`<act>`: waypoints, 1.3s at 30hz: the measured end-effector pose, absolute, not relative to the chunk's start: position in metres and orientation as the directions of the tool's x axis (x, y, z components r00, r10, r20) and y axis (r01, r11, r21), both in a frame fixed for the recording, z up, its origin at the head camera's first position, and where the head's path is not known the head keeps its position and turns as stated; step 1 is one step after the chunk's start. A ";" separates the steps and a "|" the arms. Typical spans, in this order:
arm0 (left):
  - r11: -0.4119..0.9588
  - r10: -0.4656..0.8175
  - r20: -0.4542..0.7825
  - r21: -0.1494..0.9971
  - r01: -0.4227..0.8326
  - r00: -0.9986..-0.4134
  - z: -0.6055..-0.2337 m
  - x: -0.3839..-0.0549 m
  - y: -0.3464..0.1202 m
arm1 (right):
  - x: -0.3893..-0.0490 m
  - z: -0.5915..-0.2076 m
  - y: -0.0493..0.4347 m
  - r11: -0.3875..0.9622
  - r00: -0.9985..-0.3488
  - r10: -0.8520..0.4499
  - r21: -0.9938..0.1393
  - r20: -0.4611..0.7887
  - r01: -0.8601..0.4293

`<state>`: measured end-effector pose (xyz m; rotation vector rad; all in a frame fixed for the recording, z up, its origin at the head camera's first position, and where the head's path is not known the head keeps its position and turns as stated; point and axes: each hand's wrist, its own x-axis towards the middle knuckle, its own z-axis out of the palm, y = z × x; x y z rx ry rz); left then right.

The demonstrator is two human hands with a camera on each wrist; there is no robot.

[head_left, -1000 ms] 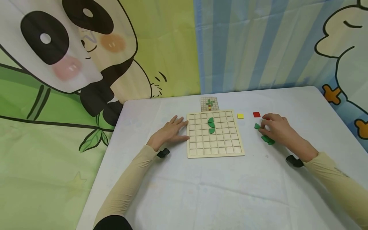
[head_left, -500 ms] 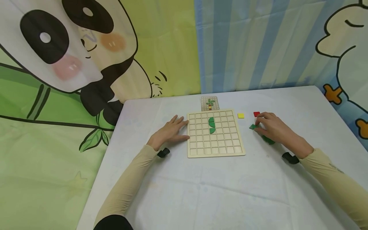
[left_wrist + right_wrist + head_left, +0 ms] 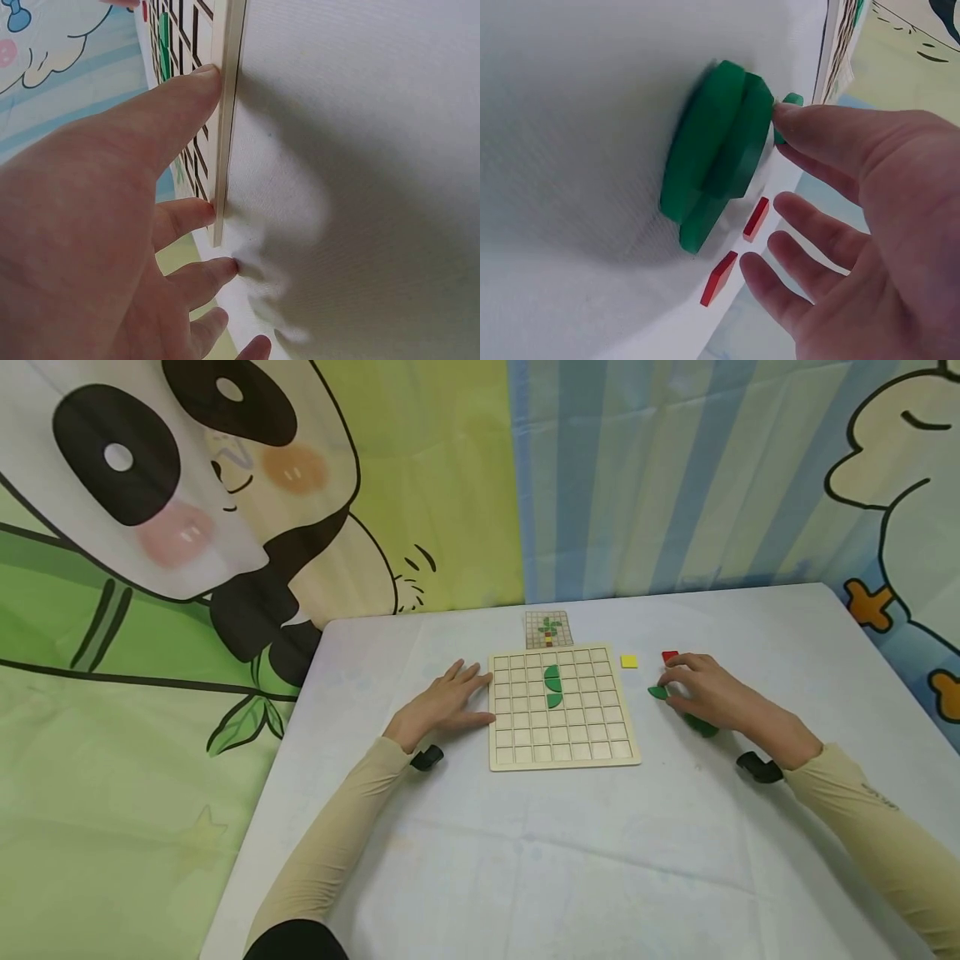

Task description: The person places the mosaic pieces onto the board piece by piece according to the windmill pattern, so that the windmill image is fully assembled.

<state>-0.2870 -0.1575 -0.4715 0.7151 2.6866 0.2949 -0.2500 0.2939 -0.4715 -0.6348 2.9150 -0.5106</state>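
Observation:
At the left edge of a square wooden grid board, my left hand lies with spread, straight fingers. Its thumb and index fingertip touch the board's rim in the left wrist view. Three green rounded tiles sit in one column of the grid. My right hand pinches a green quarter-circle tile between thumb and index finger, right of the board. Just under this hand lies a small pile of green tiles, partly covered in the head view.
A yellow square tile lies right of the board. Red tiles are beyond the green pile, close to the right fingers. A small card printed with a gridded tree pattern lies behind the board. Printed curtains hang behind the white table.
My right hand has shifted slightly left with the green quarter-circle tile, which has turned between the fingers. The left hand stays at the board's edge.

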 end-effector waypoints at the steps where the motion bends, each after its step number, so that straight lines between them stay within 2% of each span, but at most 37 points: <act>1: 0.851 0.513 -0.273 0.283 0.442 -0.814 -0.472 -0.287 -0.158 | -0.250 -0.471 0.294 0.858 -0.906 -0.421 -0.345 -0.050 -0.380; 13: 0.855 0.508 -0.274 0.274 0.440 -0.817 -0.474 -0.288 -0.158 | -0.249 -0.467 0.290 0.853 -0.906 -0.419 -0.366 -0.055 -0.372; 20: 0.857 0.505 -0.271 0.272 0.438 -0.819 -0.475 -0.288 -0.158 | -0.250 -0.464 0.276 0.804 -0.875 -0.482 -0.375 0.044 -0.462; 26: 0.853 0.511 -0.271 0.275 0.443 -0.816 -0.474 -0.289 -0.158 | -0.255 -0.460 0.250 0.783 -0.850 -0.524 -0.361 0.054 -0.506; 32: 0.855 0.510 -0.271 0.264 0.447 -0.816 -0.474 -0.289 -0.158 | -0.265 -0.458 0.211 0.732 -0.794 -0.606 -0.350 0.059 -0.585; 39: 0.858 0.507 -0.281 0.255 0.446 -0.815 -0.475 -0.289 -0.158 | -0.273 -0.458 0.164 0.628 -0.682 -0.720 -0.299 0.126 -0.718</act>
